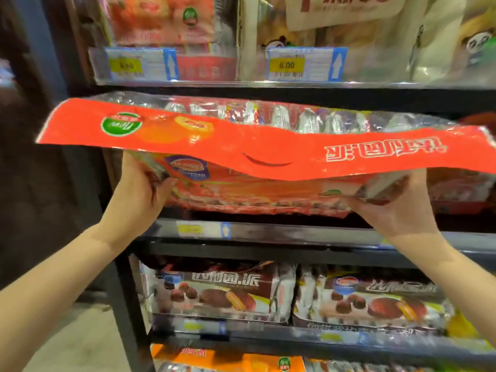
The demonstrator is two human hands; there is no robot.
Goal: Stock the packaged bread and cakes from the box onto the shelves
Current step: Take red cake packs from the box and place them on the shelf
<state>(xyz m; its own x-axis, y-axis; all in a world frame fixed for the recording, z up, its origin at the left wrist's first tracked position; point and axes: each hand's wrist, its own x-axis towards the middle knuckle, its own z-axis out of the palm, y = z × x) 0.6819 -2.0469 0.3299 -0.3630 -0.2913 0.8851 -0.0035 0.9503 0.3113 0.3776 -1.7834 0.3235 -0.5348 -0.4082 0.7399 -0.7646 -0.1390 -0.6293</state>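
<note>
From the head view, a long red cake package [268, 146] is held level in front of the middle shelf [268, 232], its printed flap toward the person. The left hand [137, 183] grips its left end, fingers curled under it; the right hand [397, 210] holds the right end from below. Brown cake packs [220, 291] sit along the front edge of the shelf beneath.

big red-orange cake pack [268, 146] is held flat and upside down at the middle shelf [268, 233], its printed flap sagging toward the near side, clear far part showing silver-wrapped cakes in a row, left end at the shelf's left edge, right end running off right
</note>
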